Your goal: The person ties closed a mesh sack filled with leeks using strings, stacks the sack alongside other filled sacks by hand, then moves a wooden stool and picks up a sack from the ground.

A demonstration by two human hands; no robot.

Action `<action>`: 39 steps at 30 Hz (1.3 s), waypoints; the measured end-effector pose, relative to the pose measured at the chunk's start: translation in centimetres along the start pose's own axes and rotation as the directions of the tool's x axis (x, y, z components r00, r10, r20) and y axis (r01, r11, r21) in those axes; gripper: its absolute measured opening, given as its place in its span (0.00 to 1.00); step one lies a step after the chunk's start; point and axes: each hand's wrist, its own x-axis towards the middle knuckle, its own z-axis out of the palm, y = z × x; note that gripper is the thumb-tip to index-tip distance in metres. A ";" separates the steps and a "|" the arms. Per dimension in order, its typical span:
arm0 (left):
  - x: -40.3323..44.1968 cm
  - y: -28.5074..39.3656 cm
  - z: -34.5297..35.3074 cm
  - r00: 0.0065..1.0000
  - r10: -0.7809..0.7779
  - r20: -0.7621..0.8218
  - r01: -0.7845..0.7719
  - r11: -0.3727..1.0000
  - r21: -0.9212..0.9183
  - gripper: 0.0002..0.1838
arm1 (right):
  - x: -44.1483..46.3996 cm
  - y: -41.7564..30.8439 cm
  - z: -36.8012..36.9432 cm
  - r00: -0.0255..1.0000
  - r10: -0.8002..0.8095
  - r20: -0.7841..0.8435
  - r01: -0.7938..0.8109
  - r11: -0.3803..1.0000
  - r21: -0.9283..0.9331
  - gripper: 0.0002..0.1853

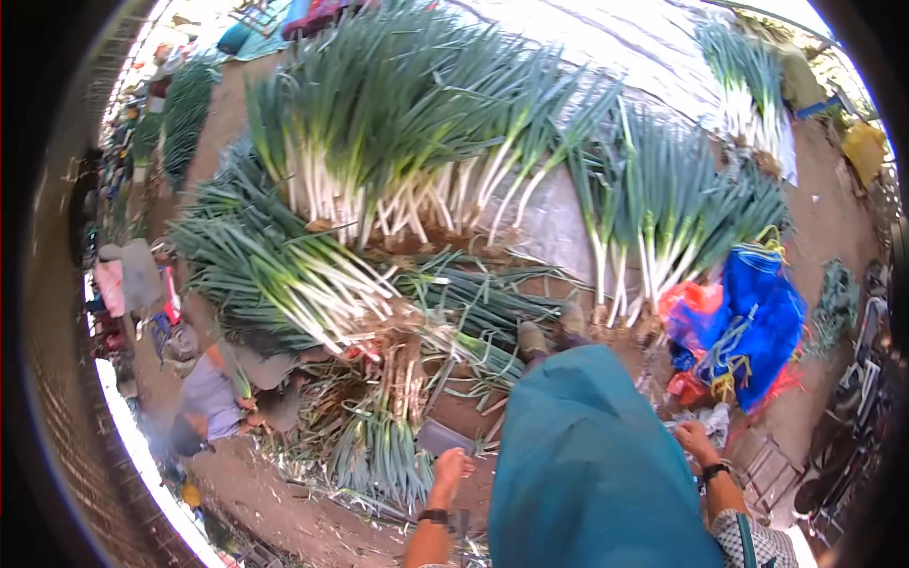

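Note:
Low in the head view, my left hand (454, 468) hangs beside my teal apron (592, 454), its fingers curled; whether they hold anything is too small to tell. On the other side of the apron, my right hand (696, 440) is near a whitish crumpled bag (715, 421), its fingers partly hidden. Long green onions with white stems (379, 123) stand in a large pile in front. Another pile (303, 275) lies to the left with roots towards the middle, and more onions (653, 208) stand at the right.
A crouching person (213, 393) works at the left near cut leaves. Blue and red plastic bags (757, 322) lie at the right, with a metal frame (772, 469) below them. A small bundle of onions (383, 454) lies on the soil ahead of my left hand.

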 end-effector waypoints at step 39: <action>2.5 8.2 -3.1 0.995 -0.097 -0.031 0.079 0.930 -0.358 0.14 | 10.3 -33.4 -10.1 0.992 0.121 0.036 -0.123 0.988 0.096 0.18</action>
